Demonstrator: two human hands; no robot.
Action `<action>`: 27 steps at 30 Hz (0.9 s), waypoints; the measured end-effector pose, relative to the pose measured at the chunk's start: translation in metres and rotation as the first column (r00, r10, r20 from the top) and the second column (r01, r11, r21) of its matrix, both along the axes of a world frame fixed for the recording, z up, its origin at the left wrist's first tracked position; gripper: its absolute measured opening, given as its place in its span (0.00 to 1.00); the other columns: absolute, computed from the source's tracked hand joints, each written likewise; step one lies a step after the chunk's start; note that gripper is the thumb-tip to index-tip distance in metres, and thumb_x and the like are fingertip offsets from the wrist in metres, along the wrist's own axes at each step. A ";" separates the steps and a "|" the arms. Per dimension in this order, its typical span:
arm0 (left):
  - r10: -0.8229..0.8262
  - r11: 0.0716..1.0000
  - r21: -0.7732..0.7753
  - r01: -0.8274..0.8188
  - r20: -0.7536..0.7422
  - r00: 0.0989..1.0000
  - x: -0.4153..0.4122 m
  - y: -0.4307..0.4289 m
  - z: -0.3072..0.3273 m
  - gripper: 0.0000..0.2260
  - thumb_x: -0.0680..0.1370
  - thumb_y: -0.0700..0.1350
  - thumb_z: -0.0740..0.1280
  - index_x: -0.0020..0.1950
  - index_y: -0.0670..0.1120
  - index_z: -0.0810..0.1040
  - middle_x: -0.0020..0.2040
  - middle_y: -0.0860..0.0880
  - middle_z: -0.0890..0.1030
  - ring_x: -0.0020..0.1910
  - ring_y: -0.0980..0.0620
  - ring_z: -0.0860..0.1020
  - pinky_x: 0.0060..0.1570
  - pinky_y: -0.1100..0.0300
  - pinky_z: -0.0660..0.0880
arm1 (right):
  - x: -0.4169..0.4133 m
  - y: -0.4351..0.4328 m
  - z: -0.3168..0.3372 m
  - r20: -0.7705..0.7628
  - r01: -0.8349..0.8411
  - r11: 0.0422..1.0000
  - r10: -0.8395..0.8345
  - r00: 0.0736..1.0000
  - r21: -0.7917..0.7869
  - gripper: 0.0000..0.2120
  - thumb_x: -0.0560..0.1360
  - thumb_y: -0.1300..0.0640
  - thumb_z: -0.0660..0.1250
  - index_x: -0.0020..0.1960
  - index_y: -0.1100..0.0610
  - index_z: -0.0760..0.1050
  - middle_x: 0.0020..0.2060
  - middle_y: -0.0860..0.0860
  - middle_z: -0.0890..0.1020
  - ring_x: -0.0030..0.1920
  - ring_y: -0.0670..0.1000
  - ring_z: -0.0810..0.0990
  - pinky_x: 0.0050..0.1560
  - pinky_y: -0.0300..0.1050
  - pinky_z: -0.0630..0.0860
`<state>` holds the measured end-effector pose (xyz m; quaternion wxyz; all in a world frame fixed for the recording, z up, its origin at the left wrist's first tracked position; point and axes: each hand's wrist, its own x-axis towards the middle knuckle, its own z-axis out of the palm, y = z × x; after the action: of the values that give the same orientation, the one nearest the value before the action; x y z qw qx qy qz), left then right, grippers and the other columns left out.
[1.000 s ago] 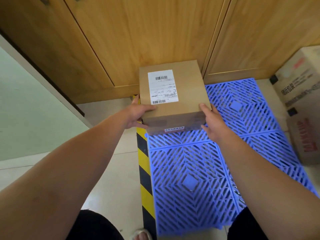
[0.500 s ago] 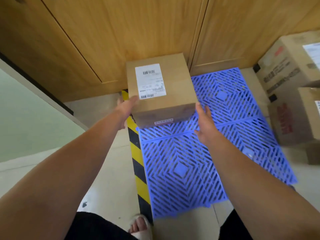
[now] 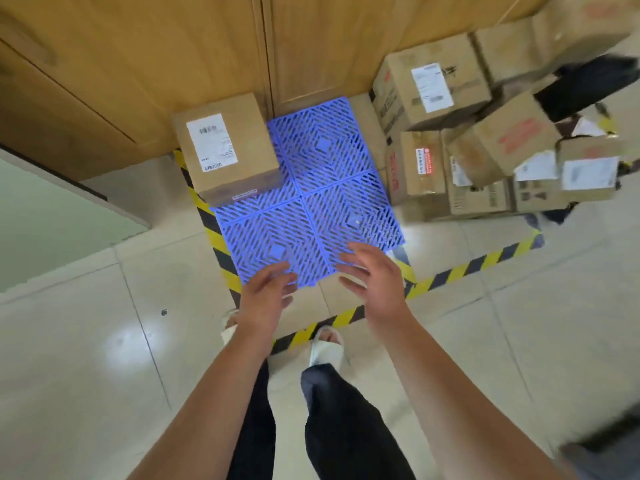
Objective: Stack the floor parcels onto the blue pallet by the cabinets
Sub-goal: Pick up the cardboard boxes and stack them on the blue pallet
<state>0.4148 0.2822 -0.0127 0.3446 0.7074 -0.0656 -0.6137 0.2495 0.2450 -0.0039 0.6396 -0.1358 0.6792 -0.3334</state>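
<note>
Labelled parcel (image 3: 227,147) tucked into blue pallet's (image 3: 322,161) far left corner, likely saving room; your left hand (image 3: 266,296), right hand (image 3: 375,284) empty, fingers apart.

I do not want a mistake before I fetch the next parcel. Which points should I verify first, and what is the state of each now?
1. Hands free: left hand and right hand hold nothing: ok.
2. The labelled parcel rests on the blue pallet, far left corner, by the cabinets: ok.
3. Bare pallet space for more parcels: ok.
4. More floor parcels wait right of the pallet: ok.
5. That pile is steady: cannot tell, the upper boxes look tilted and blurred.
</note>
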 end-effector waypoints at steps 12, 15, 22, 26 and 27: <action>-0.471 0.881 0.040 0.470 -0.008 0.882 -0.114 0.022 0.241 0.07 0.79 0.41 0.65 0.55 0.46 0.81 0.52 0.44 0.84 0.48 0.47 0.82 0.45 0.58 0.76 | -0.193 0.094 0.263 -0.053 0.237 0.970 -0.234 0.971 0.051 0.09 0.78 0.61 0.63 0.54 0.60 0.81 0.49 0.59 0.86 0.46 0.56 0.84 0.52 0.50 0.78; -0.559 0.829 0.010 0.559 0.000 0.829 -0.147 0.004 0.262 0.07 0.79 0.41 0.65 0.53 0.47 0.82 0.50 0.43 0.85 0.45 0.47 0.82 0.50 0.54 0.77 | -0.225 0.097 0.284 -0.040 0.341 0.940 -0.340 0.939 0.009 0.09 0.77 0.61 0.65 0.54 0.61 0.81 0.46 0.58 0.85 0.44 0.55 0.84 0.50 0.49 0.78; -0.716 0.697 -0.011 0.717 0.046 0.696 -0.218 -0.053 0.277 0.07 0.79 0.43 0.66 0.54 0.47 0.82 0.49 0.45 0.84 0.51 0.44 0.83 0.53 0.51 0.79 | -0.279 0.088 0.299 0.006 0.473 0.881 -0.473 0.881 0.000 0.09 0.77 0.59 0.66 0.53 0.62 0.81 0.49 0.58 0.85 0.47 0.57 0.84 0.53 0.52 0.79; -0.742 0.671 0.003 0.742 0.034 0.670 -0.266 -0.094 0.273 0.07 0.79 0.43 0.66 0.54 0.48 0.81 0.49 0.46 0.83 0.49 0.47 0.82 0.56 0.50 0.78 | -0.332 0.057 0.302 -0.043 0.523 0.852 -0.522 0.852 0.014 0.08 0.77 0.60 0.65 0.52 0.62 0.81 0.49 0.59 0.85 0.48 0.58 0.84 0.52 0.53 0.78; -0.742 0.670 0.003 0.742 0.026 0.670 -0.281 -0.107 0.272 0.06 0.79 0.43 0.65 0.54 0.47 0.81 0.49 0.46 0.83 0.49 0.47 0.82 0.57 0.50 0.78 | -0.347 0.045 0.302 -0.064 0.534 0.845 -0.532 0.844 0.016 0.09 0.78 0.60 0.65 0.53 0.63 0.80 0.49 0.60 0.84 0.47 0.58 0.83 0.51 0.51 0.79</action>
<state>0.1340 0.1754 0.2590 0.0677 0.6261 -0.3538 -0.6916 -0.0973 0.2902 0.2983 0.5045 0.0593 0.7136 -0.4825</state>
